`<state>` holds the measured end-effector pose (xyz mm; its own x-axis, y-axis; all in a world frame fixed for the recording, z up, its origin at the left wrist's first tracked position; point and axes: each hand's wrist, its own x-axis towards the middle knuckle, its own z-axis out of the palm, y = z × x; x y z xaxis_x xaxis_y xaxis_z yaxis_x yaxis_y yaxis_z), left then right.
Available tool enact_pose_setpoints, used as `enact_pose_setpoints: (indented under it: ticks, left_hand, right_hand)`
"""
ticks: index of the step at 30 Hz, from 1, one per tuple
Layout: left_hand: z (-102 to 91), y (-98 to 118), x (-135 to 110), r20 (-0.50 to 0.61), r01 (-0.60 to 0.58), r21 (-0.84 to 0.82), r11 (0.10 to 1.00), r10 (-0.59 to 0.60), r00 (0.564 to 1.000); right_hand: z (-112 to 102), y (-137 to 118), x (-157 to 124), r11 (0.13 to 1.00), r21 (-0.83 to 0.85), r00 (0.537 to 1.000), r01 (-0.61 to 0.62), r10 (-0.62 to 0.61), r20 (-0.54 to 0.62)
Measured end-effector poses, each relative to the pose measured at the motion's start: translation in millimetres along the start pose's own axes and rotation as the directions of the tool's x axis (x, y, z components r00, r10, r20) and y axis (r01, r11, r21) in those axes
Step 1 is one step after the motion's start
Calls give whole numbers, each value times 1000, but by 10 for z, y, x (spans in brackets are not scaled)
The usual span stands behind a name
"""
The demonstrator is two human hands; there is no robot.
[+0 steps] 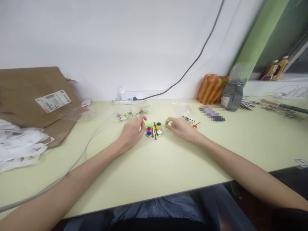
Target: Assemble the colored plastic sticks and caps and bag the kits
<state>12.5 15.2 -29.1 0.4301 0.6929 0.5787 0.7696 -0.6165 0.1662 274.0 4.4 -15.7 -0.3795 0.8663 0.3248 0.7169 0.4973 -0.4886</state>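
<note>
Several small round discs in colour, among them a red disc, a blue disc and a yellow disc, sit in two columns on the table. Between the columns lie thin plastic sticks in red, white, yellow and blue. To their left is my left hand, fingers loosely curved, thumb and forefinger apart, nothing visible in them. On the right, my right hand pinches a bright green plastic stick; a small green piece shows at its fingertips. Its palm is hidden.
Behind my hands lie small bagged coloured parts and loose sticks. A power strip stands by the wall. A cardboard box and white bags fill the left; a phone and a striped bag are right.
</note>
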Motion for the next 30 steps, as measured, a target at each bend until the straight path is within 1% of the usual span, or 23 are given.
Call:
enact_pose_setpoints:
  ticks: [2,4,6,8,13,19,23,26,30]
  left_hand:
    - [64,-104,-6,85,37,96,995,-45,995]
    - [116,-168,-20,184,61,190,980,-97,978]
    - [141,-196,-32,264,62,234,970,-125,956]
    - [143,-203,-35,310,47,234,971,-120,943]
    - [126,-203,-29,337,11,239,971,-93,937]
    - [111,-197,-43,354,-60,229,971,-26,935]
    - [110,-200,-49,330,-62,207,976,-10,944]
    - [113,-212,-52,333,-61,211,976,-13,943]
    - [111,-221,-56,326,-46,189,981,-19,945]
  right_hand:
    - [3,60,15,994,-107,999,-16,20,39]
    - [17,90,24,989,-147,998,-18,27,61]
    - [37,97,28,987,-159,997,-13,25,68]
    - [56,97,31,988,-157,998,-10,20,62]
    - [92,106,42,991,-134,999,-2,8,48]
    - [118,93,43,996,-87,999,2,2,38]
    - [128,73,38,998,-64,999,3,0,32]
    - [124,72,37,999,-37,1000,1,0,27]
    - [95,100,38,999,-14,999,-34,33,-37]
